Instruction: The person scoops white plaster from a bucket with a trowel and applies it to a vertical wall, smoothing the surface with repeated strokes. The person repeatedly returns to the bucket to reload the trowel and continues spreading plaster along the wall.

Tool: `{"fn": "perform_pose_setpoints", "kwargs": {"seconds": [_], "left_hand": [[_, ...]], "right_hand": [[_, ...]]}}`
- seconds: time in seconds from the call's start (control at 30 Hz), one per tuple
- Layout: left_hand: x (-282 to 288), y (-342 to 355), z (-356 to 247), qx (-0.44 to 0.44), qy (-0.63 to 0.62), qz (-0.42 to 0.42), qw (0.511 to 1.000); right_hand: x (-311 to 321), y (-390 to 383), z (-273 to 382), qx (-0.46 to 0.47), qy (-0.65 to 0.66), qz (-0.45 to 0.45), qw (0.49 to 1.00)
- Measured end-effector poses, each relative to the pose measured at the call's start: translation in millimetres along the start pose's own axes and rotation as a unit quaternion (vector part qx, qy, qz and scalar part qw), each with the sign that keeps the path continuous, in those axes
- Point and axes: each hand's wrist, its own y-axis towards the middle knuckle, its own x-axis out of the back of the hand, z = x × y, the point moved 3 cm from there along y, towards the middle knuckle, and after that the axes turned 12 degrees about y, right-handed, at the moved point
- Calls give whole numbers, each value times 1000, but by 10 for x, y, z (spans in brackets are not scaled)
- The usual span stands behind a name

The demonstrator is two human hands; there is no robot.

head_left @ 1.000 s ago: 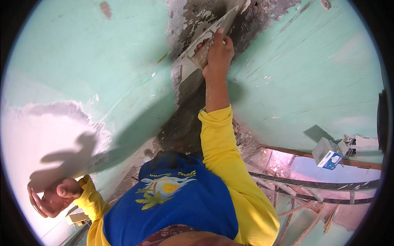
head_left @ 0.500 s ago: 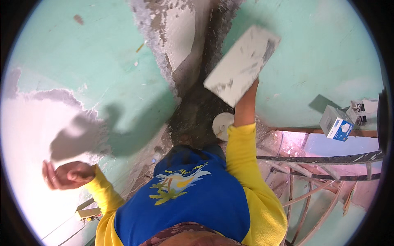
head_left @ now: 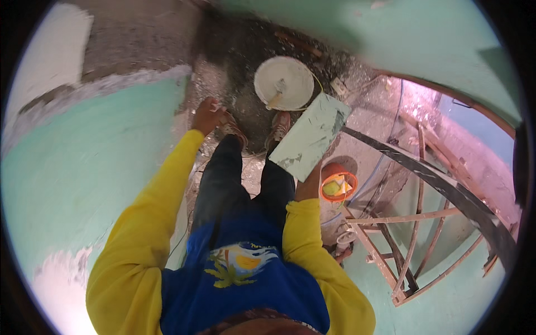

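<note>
In the head view, a white round bucket [head_left: 285, 58] stands on the floor [head_left: 254, 170] at the far middle, just past the person's 2 shoes [head_left: 232, 132], with a wooden-handled tool [head_left: 274, 100] leaning in its pale contents. Right of the legs, nearer, sits an orange pail [head_left: 331, 169] with yellow and white items inside. Along the right side runs a dark curved bar [head_left: 413, 160]; its far end meets the trowel's edge in the view, though whether they touch I cannot tell. Near and right, beyond the orange pail, a frame of wooden slats [head_left: 413, 216] crowds that side, and a blue cable [head_left: 400, 100] trails across the debris. A green wall [head_left: 100, 128] closes in on the left, with a rough brown patch [head_left: 139, 39] at its far end.

The trowel [head_left: 311, 137], a flat rectangular plate with grey smears, is tilted between the bucket and the right sleeve [head_left: 312, 229]. The right hand [head_left: 310, 181] is clamped on it from behind; the plate hides most of the fingers. The left arm reaches forward, and the left hand [head_left: 207, 115] hangs beside the left shoe, fingers curled; whether they pinch anything I cannot tell.
</note>
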Motion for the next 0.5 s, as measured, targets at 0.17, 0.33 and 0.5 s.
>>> {"fn": "perform_pose_setpoints", "kwargs": {"seconds": [0.17, 0.33, 0.5], "left_hand": [[-2295, 963, 47, -72, 179, 130, 973], [-3075, 1378, -576, -57, 403, 222, 886], [-3651, 1606, -325, 84, 292, 274, 913]], "right_hand": [[1114, 717, -314, -35, -19, -84, 996], [1823, 1062, -585, -62, -11, -132, 989], [2095, 984, -837, -94, 3, -150, 984]]}}
